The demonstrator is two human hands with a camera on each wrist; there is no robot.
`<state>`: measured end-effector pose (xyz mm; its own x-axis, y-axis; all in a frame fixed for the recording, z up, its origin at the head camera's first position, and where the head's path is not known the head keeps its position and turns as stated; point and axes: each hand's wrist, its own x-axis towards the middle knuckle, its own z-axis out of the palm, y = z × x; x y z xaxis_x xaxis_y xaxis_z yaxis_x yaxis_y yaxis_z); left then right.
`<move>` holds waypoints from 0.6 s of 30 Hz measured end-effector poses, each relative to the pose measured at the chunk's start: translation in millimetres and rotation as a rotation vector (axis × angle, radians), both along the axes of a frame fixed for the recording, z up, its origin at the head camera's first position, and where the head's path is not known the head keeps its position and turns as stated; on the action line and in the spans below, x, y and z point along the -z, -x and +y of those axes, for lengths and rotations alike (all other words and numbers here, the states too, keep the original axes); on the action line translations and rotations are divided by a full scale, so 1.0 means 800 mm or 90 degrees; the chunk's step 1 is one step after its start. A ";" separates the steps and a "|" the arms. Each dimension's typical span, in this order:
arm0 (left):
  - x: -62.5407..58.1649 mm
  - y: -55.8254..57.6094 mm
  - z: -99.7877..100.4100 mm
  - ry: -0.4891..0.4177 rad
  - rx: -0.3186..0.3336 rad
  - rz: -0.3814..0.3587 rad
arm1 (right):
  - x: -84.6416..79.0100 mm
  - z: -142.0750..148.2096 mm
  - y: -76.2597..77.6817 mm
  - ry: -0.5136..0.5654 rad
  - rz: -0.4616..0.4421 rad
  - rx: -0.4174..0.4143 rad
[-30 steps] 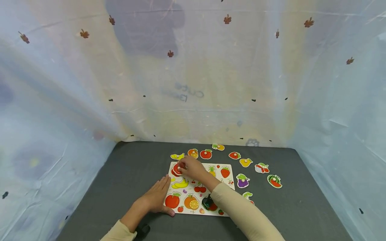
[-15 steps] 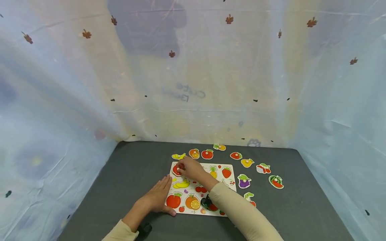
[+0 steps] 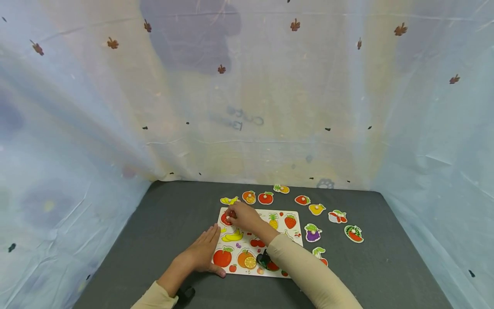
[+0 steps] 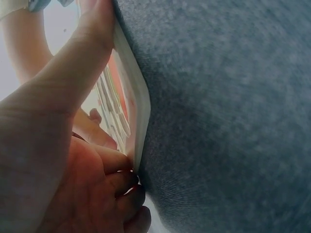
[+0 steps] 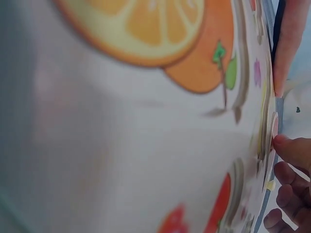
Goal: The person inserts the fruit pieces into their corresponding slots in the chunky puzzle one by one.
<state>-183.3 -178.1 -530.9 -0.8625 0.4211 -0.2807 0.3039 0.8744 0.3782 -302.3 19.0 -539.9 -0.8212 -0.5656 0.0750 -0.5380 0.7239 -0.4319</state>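
Left hand: this hand (image 3: 202, 251) lies along the left side of the white fruit board (image 3: 240, 271), fingers stretched away from the body, thumb spread wide toward the near left corner. It touches the edge and grips nothing. Its place is unchanged over the past second; it seems to steady the board.
Left arm: comes in from the near left, sleeve pushed back from the wrist.
Red fruit piece: this piece (image 3: 224, 219) is at the board's far left corner. A second ago it sat askew, with red print showing beneath; now it covers that print more squarely. I judge it close to lined up; whether it has dropped fully into its recess cannot be told.
Right hand: this hand (image 3: 248, 218) has its fingers curled and nearly closed, thumb and fingertips pinching the red fruit piece from above.
Right arm: crosses the board from the near right, the sleeve hiding its near right part.
Beyond the board: banana piece (image 3: 228, 200), orange piece (image 3: 248, 197), red round piece (image 3: 265, 198) and pineapple piece (image 3: 281, 189) lie on the table (image 3: 173, 214), as before.
Right of the board: purple piece (image 3: 312, 233), yellow piece (image 3: 317, 209) and watermelon piece (image 3: 353, 234) lie among others, also unmoved, so much appears left to place.
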 end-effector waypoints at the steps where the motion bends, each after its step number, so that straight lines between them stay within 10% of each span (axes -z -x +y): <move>1: 0.000 0.000 -0.001 -0.008 0.002 -0.002 | 0.000 0.000 0.000 0.000 -0.001 0.000; 18: 0.018 0.006 -0.006 -0.016 0.015 0.005 | -0.002 0.006 -0.003 0.001 -0.026 0.013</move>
<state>-188.4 -182.8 -545.2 -0.8543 0.4477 -0.2640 0.3268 0.8576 0.3971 -299.7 23.6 -538.0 -0.8352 -0.5483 0.0424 -0.5047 0.7338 -0.4547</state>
